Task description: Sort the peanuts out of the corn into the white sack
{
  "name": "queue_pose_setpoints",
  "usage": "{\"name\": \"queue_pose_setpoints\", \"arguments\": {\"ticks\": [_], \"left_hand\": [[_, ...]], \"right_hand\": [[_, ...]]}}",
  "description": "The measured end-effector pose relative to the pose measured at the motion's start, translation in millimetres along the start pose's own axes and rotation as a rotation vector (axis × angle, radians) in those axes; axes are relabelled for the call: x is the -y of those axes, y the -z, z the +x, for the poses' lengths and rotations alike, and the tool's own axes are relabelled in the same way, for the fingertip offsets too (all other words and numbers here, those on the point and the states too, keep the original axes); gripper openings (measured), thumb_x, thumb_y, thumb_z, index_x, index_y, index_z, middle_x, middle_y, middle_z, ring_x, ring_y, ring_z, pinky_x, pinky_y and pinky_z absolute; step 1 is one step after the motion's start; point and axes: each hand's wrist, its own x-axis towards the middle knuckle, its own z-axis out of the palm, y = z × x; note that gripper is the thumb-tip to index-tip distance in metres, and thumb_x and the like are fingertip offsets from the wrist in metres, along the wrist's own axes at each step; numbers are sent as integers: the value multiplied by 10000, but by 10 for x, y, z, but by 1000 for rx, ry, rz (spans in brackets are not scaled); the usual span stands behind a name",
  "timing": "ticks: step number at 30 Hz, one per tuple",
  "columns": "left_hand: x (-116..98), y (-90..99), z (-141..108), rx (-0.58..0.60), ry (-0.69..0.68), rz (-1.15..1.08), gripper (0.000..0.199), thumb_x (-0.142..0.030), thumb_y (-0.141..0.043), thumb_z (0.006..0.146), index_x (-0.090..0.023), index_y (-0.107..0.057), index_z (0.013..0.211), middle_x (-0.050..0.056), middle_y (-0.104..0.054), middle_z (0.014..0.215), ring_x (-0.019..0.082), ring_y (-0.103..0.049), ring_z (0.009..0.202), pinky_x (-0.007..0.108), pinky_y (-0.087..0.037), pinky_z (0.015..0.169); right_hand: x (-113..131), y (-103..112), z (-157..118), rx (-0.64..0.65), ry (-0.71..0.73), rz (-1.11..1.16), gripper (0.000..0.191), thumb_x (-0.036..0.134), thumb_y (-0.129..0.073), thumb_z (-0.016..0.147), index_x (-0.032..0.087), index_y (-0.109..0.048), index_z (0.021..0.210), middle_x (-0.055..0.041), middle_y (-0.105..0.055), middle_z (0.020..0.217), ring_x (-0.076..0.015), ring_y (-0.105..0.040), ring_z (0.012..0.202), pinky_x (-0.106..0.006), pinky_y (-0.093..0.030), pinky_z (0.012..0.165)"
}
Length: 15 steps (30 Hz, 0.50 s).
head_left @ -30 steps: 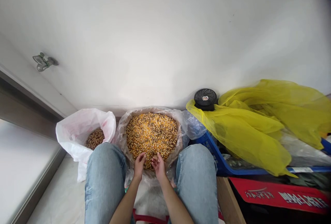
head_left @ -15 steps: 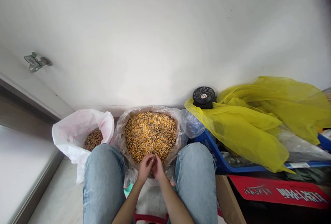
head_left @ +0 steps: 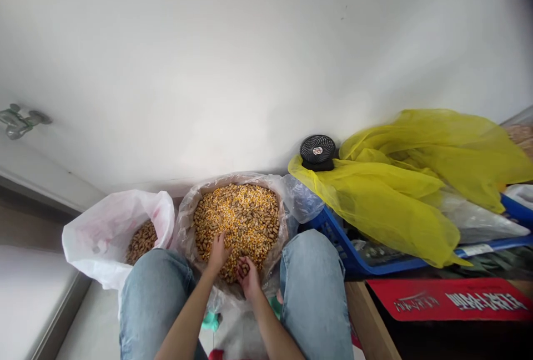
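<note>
- Right hand (head_left: 250, 279): palm turned partly up, fingers curled into a loose cup around a few brown pieces (head_left: 245, 267), nut-like in shape.
- Left hand (head_left: 217, 252): fingers reaching down onto the grain, thumb standing apart from them. I see nothing gripped there, though a small piece under the fingertips would be hidden from me.
- Beneath both hands: a heap of yellow kernels (head_left: 233, 213), which look like dried corn, with more brown pieces scattered through it and gathered thickly along the edges.
- How it would handle, by my judgement: each brown piece looks light, firm and dry, easiest pinched across its middle with thumb and forefinger. The kernels look small, hard and slippery, apt to roll away. The whole heap is probably heavy.
- Around the heap: a clear plastic bag (head_left: 186, 232), its thin, crumpled rim spread wide. It looks soft and likely to give if pulled.
- Either side of the bag: the seated person's knees in pale blue jeans (head_left: 152, 282).
- Left: a white bag (head_left: 95, 232), mouth gaping, similar brown pieces inside.
- Right: a blue basket (head_left: 353, 263) draped with yellow mesh (head_left: 387, 193), a small black fan (head_left: 317, 150) at its near corner by the wall (head_left: 233, 71).
</note>
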Motion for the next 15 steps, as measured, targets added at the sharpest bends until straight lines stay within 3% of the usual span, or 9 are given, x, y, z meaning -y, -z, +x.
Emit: {"name": "queue_pose_setpoints", "arguments": {"ticks": [5,9,15], "left_hand": [[54,5,298,206,-135,274,581,-222,-567,573,-159,-435,1135,127,-400,1222,254,-327,1150,351,-233,949],[14,-68,406,256,-92,427,595,-277,-589,569,-164,-435,1132,140,-419,1202,277,-354,1115,370,-245,920],[-51,-83,504,316,-40,382,344,-246,-510,656,-166,-508,991,94,-506,1010,199,-480,929,299,-337,827]], "right_hand": [[-46,-7,44,-9,9,-11,135,330,-546,629,200,-560,662,30,-595,572,-113,-533,500,-248,-409,503],[-77,-5,102,-32,-20,-11,151,339,-534,631,192,-560,652,24,-580,544,-122,-530,484,-251,-397,475],[-86,-5,118,-45,-32,-14,148,339,-523,635,194,-546,630,29,-566,521,-123,-535,486,-246,-387,477]]}}
